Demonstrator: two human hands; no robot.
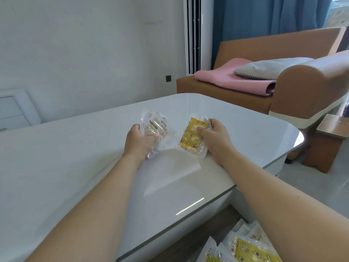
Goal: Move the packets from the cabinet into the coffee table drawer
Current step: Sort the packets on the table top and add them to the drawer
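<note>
Centre frame: both arms extended over the counter (236, 118); left hand (140, 140) grips a clear packet (156, 129), right hand (213, 137) pinches a yellow packet (190, 137).

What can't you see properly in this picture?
- The drawer, head view: the frame's bottom edge and the right arm cut it off.
- Packets in the drawer: partly cut off, so no count.
- Clear packet in the left hand: print too small to read.
- Yellow packet in the right hand: thumb covers part; contents unclear.
- The cabinet: cannot tell.
</note>
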